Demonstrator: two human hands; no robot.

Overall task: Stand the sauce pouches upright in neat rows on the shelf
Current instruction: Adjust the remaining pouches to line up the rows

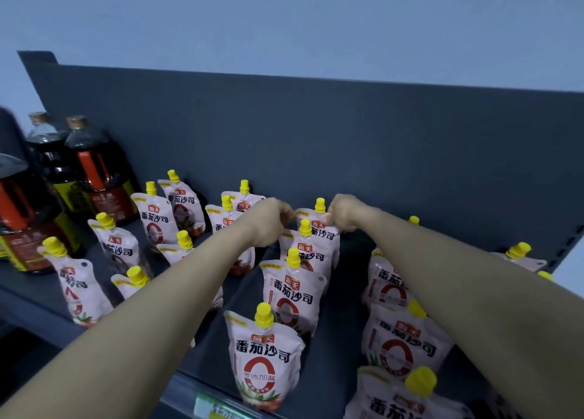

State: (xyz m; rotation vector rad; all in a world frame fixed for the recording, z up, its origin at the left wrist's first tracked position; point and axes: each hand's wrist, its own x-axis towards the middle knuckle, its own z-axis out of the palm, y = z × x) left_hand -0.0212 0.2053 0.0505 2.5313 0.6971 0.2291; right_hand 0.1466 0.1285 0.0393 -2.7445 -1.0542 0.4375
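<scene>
Reaching far back on the dark shelf (341, 339), the person has both hands on one sauce pouch (325, 233). It is the last one in the middle row. The left hand (270, 221) pinches its top left corner, with the fingers curled in tight. The right hand (344, 213) pinches the top right corner the same way, just beside the yellow cap (320, 205). The pouch stands up straight in front of the back wall (347, 140).

Three more pouches stand in a line before it, one behind the other, and the front pouch (264, 358) shows its red ring and black letters. On the right is another row (404, 346), partly hidden by the right arm. On the left are more pouches, and some of these left pouches (79, 289) lean to the side. Big dark bottles (94, 172) with red handles stand at the far left. A green tag (218, 407) sits on the shelf's front edge.
</scene>
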